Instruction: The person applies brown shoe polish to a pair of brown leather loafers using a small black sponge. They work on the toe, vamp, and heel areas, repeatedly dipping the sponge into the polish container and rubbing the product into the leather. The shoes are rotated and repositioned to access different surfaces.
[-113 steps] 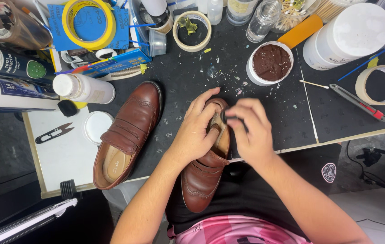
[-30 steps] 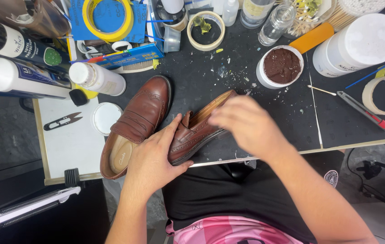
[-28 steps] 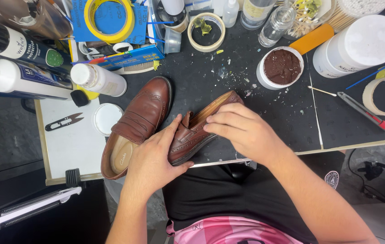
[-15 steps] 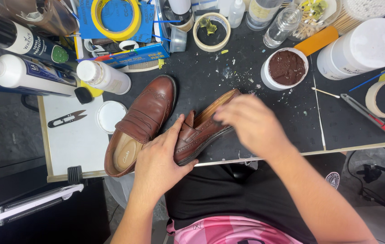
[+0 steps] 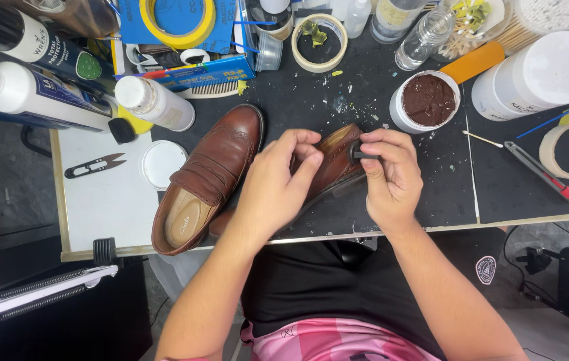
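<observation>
black bench | left hand fingers grip half-hidden shoe | right hand pinches dark dauber

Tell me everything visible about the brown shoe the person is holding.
The held brown shoe looks like glossy leather with punched brogue-style trim near its toe. It is tipped on its side, toe pointing up and to the right, resting on the black mat at the table's front edge. The left hand covers its middle and heel; the right hand presses a small dark applicator to the toe. Its mate lies apart, to the left.
</observation>
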